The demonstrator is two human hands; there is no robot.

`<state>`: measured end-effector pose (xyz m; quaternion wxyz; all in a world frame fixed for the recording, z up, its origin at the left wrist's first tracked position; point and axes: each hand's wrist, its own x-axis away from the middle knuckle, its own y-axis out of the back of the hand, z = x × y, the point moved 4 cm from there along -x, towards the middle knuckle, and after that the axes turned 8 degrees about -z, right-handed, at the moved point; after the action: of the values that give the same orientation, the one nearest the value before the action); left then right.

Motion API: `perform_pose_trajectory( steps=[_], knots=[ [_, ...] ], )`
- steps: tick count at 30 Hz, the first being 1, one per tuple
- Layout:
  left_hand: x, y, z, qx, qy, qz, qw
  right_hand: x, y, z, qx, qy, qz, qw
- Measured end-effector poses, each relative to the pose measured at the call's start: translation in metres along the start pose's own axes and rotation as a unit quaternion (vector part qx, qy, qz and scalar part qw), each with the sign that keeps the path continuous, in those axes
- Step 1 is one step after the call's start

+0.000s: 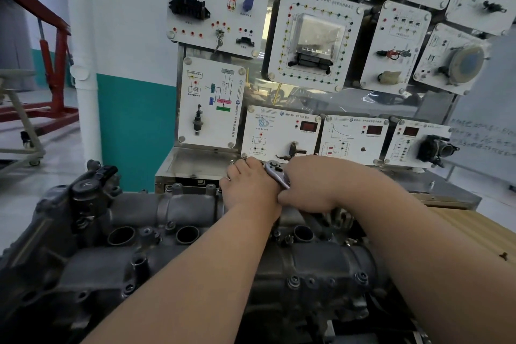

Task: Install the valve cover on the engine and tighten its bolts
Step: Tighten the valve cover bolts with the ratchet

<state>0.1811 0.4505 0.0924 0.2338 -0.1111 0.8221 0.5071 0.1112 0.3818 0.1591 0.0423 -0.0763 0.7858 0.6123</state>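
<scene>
Two hands meet at the far edge of the valve cover (173, 232), a grey cast part sitting on top of the engine (69, 301) in the lower half of the view. The right hand (310, 184) is wrapped around the handle of a ratchet wrench (275, 172), whose silver head sticks up between the hands. The left hand (248, 184) rests curled beside that head; whether it grips anything cannot be told. Several bolts (293, 281) sit in the cover's near edge. Behind stands a trainer board of white panels (315, 36), some with a round VW badge and small print too blurred to read. A wooden desk (474, 232) shows at right. The wall is white above teal, and a red engine hoist (53, 64) stands at left.
</scene>
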Motion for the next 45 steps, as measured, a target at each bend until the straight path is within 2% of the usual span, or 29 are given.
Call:
perform_pose_trajectory(
  steps=[3, 6, 12, 16, 21, 23, 27, 32, 36, 40, 42, 45],
  knots=[
    [0.001, 0.001, -0.001, 0.008, 0.001, -0.012, 1.0, -0.012, 0.008, -0.017, 0.014, -0.012, 0.012, 1.0],
    [-0.001, -0.001, -0.002, 0.012, 0.002, -0.027, 1.0, -0.045, 0.004, -0.038, 0.039, -0.056, -0.026, 0.997],
    [-0.002, -0.004, 0.0, 0.013, 0.005, -0.033, 0.999, -0.077, -0.017, -0.027, 0.05, -0.026, -0.086, 0.995],
    [-0.001, -0.003, -0.001, 0.015, 0.008, -0.027, 1.0, -0.037, -0.007, -0.027, 0.09, -0.043, -0.051, 0.994],
    [-0.001, -0.002, 0.001, 0.019, 0.005, -0.007, 1.0, 0.005, 0.005, 0.009, 0.0, 0.025, 0.012, 1.0],
    [0.0, 0.0, 0.001, 0.024, 0.005, -0.021, 0.999, -0.001, 0.012, -0.001, 0.016, 0.015, 0.021, 1.0],
    [0.0, -0.002, -0.001, 0.024, 0.004, -0.033, 0.999, -0.046, 0.008, -0.035, 0.041, -0.049, 0.004, 0.998],
    [-0.002, -0.004, 0.001, 0.025, 0.004, -0.036, 0.999, -0.086, -0.011, -0.026, 0.071, -0.003, -0.084, 0.994],
    [-0.001, -0.003, 0.0, 0.024, 0.007, -0.05, 0.998, -0.047, -0.007, -0.031, 0.088, -0.025, -0.06, 0.994],
    [-0.002, -0.005, 0.003, 0.019, -0.001, -0.027, 0.999, -0.001, 0.004, -0.002, -0.005, 0.03, 0.002, 1.0],
    [-0.002, -0.004, 0.002, 0.024, -0.004, -0.022, 0.999, -0.004, 0.013, -0.004, 0.003, 0.033, 0.019, 0.999],
    [-0.002, -0.002, 0.001, 0.025, -0.005, -0.029, 0.999, -0.037, 0.02, -0.032, 0.024, -0.019, 0.049, 0.998]
  ],
)
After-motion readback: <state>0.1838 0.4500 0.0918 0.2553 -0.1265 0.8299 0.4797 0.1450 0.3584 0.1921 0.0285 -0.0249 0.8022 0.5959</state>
